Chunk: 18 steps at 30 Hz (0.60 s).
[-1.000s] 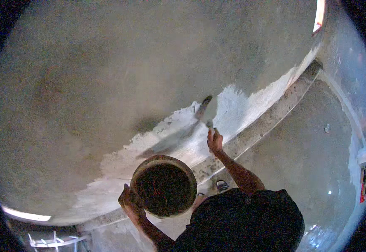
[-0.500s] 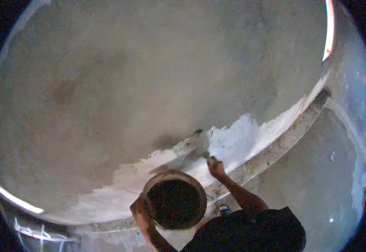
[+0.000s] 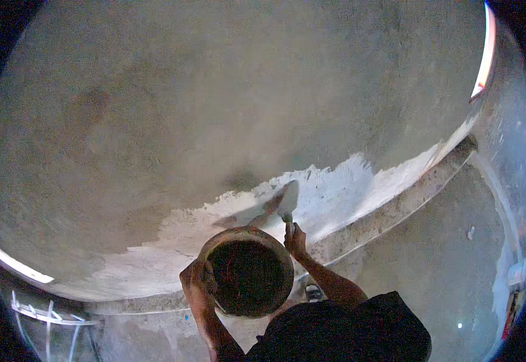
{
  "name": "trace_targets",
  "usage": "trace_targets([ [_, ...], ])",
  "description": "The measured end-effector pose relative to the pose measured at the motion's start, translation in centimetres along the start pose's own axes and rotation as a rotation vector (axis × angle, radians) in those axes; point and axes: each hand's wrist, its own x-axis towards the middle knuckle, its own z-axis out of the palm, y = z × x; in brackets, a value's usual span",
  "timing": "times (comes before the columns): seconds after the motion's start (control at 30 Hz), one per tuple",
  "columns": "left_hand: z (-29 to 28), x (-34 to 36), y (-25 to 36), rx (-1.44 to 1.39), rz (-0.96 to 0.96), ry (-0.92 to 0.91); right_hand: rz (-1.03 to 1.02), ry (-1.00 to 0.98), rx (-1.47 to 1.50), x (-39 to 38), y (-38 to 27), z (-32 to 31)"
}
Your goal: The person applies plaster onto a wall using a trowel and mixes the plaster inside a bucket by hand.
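Note:
My left hand (image 3: 194,282) is closed on the left side of a round bucket (image 3: 216,241), holding it in front of my body. The inside of the bucket is too dark to make out. In my right hand (image 3: 297,241), just right of the bucket, is the handle of a trowel (image 3: 289,198). Its pointed blade is directed up at the wall, over a whitish coat (image 3: 338,187) that runs along the wall's lower part. Whether the blade touches the surface I cannot tell. Shadows fall on the coat left of the trowel.
Bare grey plaster (image 3: 215,108) covers the wall above the white band. A ledge (image 3: 389,223) follows the wall's foot, with grey floor (image 3: 420,265) beside it. A light metal frame (image 3: 49,317) stands at lower left. A shoe (image 3: 313,292) shows by my body.
The trowel's blade has swung to point more upright and shows more clearly. My right hand has shifted slightly left. The bucket has moved a little up and left in view, still held.

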Motion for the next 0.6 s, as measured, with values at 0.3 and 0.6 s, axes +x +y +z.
trace_targets([
  [0.3,-1.9,1.0,-0.6,0.067,0.087,-0.013,-0.261,-0.149,-0.686,-2.0,-3.4,-7.5],
  [0.6,-6.4,2.7,-2.2,-0.096,-0.032,-0.308,-0.663,-0.425,-1.217,-2.5,-15.6,-12.8],
])
